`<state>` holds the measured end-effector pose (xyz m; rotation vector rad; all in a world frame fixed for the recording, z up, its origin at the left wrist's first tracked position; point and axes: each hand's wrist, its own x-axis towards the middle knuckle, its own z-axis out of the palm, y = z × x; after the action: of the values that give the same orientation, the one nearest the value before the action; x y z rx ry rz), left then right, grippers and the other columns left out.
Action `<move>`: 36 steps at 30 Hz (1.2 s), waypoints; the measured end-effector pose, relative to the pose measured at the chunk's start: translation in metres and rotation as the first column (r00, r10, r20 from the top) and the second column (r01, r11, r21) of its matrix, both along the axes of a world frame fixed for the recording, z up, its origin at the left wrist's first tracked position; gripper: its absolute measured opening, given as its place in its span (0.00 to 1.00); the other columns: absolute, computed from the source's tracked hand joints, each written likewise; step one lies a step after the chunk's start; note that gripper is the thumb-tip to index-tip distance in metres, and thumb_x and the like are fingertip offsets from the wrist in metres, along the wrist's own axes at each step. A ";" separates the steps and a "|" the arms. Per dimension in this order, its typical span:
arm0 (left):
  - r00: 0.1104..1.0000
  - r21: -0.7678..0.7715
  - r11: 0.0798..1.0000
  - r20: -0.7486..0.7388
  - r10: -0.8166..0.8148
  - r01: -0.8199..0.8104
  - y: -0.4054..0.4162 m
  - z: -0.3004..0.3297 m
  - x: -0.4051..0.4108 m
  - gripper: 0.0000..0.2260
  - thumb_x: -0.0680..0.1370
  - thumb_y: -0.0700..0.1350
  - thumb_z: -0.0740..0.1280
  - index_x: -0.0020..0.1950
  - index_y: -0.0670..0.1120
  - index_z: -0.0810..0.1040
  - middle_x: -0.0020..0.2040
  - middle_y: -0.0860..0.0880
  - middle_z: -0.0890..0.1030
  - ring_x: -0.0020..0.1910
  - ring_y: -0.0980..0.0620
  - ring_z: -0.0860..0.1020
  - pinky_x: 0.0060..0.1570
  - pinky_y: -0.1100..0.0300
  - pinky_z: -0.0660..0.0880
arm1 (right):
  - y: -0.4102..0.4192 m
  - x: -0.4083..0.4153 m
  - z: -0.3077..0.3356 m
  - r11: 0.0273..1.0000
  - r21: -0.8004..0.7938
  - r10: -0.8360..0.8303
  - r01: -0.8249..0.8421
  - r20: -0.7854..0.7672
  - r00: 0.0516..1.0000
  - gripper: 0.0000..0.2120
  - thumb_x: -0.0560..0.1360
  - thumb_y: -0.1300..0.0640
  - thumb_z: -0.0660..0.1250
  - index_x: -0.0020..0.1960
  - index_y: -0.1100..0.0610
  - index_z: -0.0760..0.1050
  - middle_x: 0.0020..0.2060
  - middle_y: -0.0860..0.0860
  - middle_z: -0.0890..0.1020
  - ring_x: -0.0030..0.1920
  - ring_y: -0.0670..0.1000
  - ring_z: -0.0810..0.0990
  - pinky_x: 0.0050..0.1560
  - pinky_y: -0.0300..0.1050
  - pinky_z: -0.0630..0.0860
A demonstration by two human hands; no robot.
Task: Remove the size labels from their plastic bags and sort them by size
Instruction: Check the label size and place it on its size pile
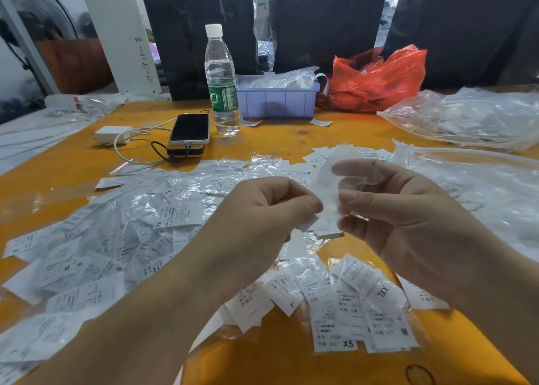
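Note:
Above the orange table [262, 142], my left hand [262, 209] pinches the lower end of a small stack of white size labels [326, 224]. My right hand [402, 209] pinches the clear plastic bag [335, 168] that stands up around the stack, thumb and fingers curled on it. A loose heap of bagged and bare labels [131, 224] covers the table to the left and under my hands. In front of me lie labels marked XXL [383, 292], XS [348, 343] and M [404, 331].
At the back stand a water bottle [220, 81], a purple bin [277, 100] of bagged labels and a red plastic bag [376, 78]. A phone [190, 128] on a power bank and a white charger [112, 133] lie left. Empty clear bags [466, 116] pile at the right.

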<state>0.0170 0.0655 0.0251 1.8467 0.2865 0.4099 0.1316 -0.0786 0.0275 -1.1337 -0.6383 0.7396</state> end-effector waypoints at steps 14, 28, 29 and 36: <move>0.998 0.105 0.994 -0.060 -0.028 0.034 0.003 0.007 -0.003 0.12 0.68 0.59 0.66 0.36 0.52 0.81 0.36 0.38 0.77 0.27 0.54 0.68 0.31 0.60 0.67 | -0.002 0.004 0.003 0.957 -0.237 0.197 -0.169 0.103 0.975 0.09 0.61 0.65 0.76 0.40 0.56 0.85 0.32 0.55 0.81 0.29 0.49 0.75 0.32 0.40 0.76; 0.993 0.011 0.999 0.110 0.031 -0.033 0.006 0.004 -0.003 0.18 0.77 0.42 0.69 0.65 0.54 0.73 0.37 0.55 0.83 0.32 0.60 0.78 0.30 0.66 0.73 | -0.001 0.006 0.002 0.998 -0.039 0.053 -0.054 -0.022 0.998 0.13 0.62 0.63 0.71 0.46 0.58 0.85 0.34 0.53 0.76 0.29 0.47 0.73 0.30 0.41 0.75; 0.995 0.012 0.999 0.097 0.030 -0.031 0.005 0.004 -0.003 0.17 0.76 0.43 0.69 0.63 0.54 0.73 0.39 0.55 0.83 0.32 0.60 0.78 0.30 0.66 0.74 | -0.001 0.005 0.002 0.998 -0.044 0.050 -0.050 -0.019 0.999 0.13 0.62 0.63 0.71 0.46 0.59 0.85 0.34 0.54 0.76 0.29 0.47 0.73 0.30 0.41 0.75; 0.998 0.006 1.000 0.055 0.028 -0.029 0.003 0.007 -0.003 0.14 0.70 0.50 0.72 0.55 0.54 0.78 0.42 0.55 0.85 0.32 0.60 0.79 0.30 0.66 0.73 | 0.000 0.004 0.002 0.998 -0.068 0.008 -0.008 -0.002 1.000 0.08 0.62 0.62 0.71 0.41 0.57 0.85 0.43 0.59 0.75 0.34 0.51 0.73 0.29 0.40 0.75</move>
<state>0.0143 0.0681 0.0317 1.8369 0.2747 0.4808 0.1357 -0.0789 0.0297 -1.1940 -0.6205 0.7739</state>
